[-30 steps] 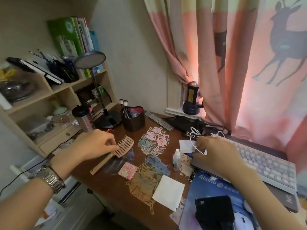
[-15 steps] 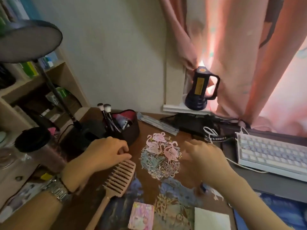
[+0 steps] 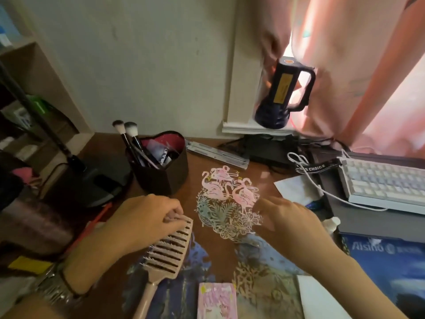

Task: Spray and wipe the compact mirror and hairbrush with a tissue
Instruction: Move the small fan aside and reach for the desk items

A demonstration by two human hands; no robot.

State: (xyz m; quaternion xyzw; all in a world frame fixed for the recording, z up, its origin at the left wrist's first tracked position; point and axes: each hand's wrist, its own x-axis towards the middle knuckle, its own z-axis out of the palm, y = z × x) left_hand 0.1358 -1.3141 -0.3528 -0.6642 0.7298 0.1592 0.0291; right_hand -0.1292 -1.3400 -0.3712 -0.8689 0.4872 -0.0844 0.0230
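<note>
The left hand (image 3: 147, 217) rests its curled fingertips on the top of the hairbrush (image 3: 167, 247), which lies bristles-up on the desk (image 3: 200, 164). The right hand (image 3: 292, 222) hovers loose and empty beside the flamingo cutout (image 3: 226, 196). The pink mirror (image 3: 217, 300) lies shut near the brush handle; a tissue (image 3: 319, 298) lies to its right.

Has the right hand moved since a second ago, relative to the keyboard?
Yes. The right hand has moved left, away from the keyboard, and now hovers by the flamingo cutout.
</note>
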